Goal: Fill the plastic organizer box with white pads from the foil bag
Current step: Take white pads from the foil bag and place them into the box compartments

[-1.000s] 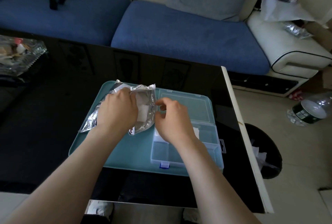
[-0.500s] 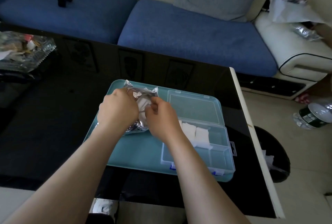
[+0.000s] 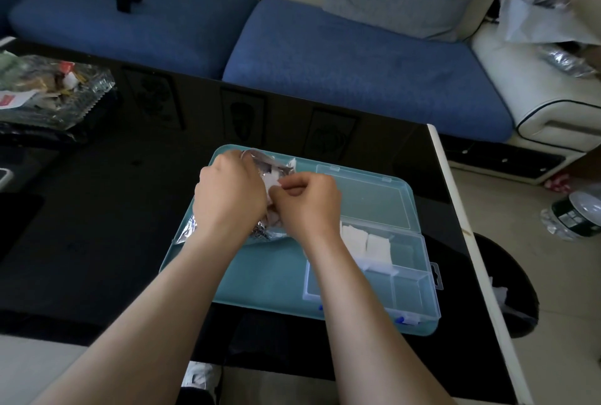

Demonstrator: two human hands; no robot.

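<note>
Well, I see the left hand [image 3: 227,198] with its fingers curled tight round the top of the crinkly silver foil bag [image 3: 278,164]. The bag lies on the left part of the flat teal plastic tray [image 3: 260,277]. The right hand [image 3: 310,206] is just beside the left one, at the bag's mouth. Its fingers are curled in, and its thumb and first finger are pinched close on a small white piece [image 3: 272,181] that pokes out of the bag. I cannot tell for sure that it is a pad, as the hands cover most of it.

I cannot see the left fingertips; the back of the hand hides them. Most of the bag is hidden too. Only its shiny top and one low corner peek out.

On the right part of the tray sits the clear plastic organizer box [image 3: 419,294], with its see-through flat lid [image 3: 374,196] lying open behind it. Two square white pads [image 3: 366,242] lie side by side in the back compartment, touching. The right wrist hides the left end of that compartment.

The tray rests on the shiny black table [image 3: 97,209]. At the left edge a clear glass dish [image 3: 81,92] is cut off, and I cannot make out what fills it. A clear plastic bottle [image 3: 575,212] on the floor is cut off at the right edge.
</note>
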